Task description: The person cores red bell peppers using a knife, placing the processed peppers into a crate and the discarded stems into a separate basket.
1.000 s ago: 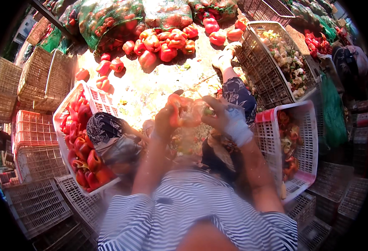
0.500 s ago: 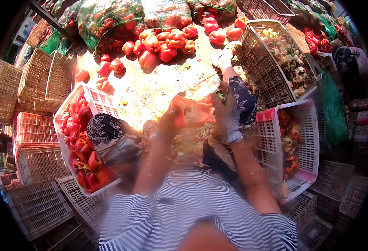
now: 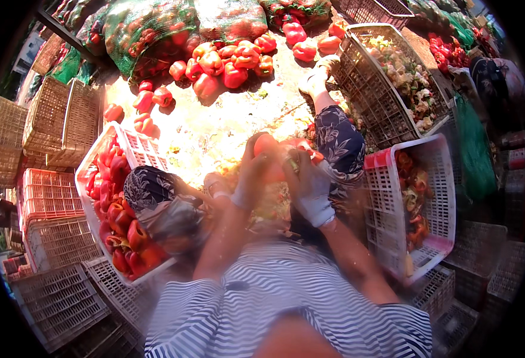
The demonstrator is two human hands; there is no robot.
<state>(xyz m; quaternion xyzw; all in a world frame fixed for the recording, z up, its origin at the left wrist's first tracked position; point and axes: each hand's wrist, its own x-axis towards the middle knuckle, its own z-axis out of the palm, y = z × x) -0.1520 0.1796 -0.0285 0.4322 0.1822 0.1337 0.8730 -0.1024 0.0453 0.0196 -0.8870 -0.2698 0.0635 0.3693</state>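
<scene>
A red bell pepper (image 3: 268,150) is held up between my hands, low over the scrap-strewn ground. My left hand (image 3: 249,176), in a glove, wraps round its left side. From the right, my gloved right hand (image 3: 311,188) closes against the pepper with a small green thing (image 3: 293,163) at its fingers; whether this is a stem or a tool handle I cannot tell. More red flesh shows beyond the right fingers. By my left knee a white crate (image 3: 146,148) holds hollowed red pepper pieces (image 3: 119,216).
A white and red crate (image 3: 382,200) with pepper scraps stands at my right. Beyond it leans a brown crate (image 3: 367,83) of pale cores. Whole red peppers (image 3: 232,62) lie ahead before green mesh sacks (image 3: 149,36). Stacked crates (image 3: 53,188) line the left.
My right hand has moved left and down, closer to my left hand. The pepper, stretched between the hands before, now sits tightly between them. The view has shifted slightly.
</scene>
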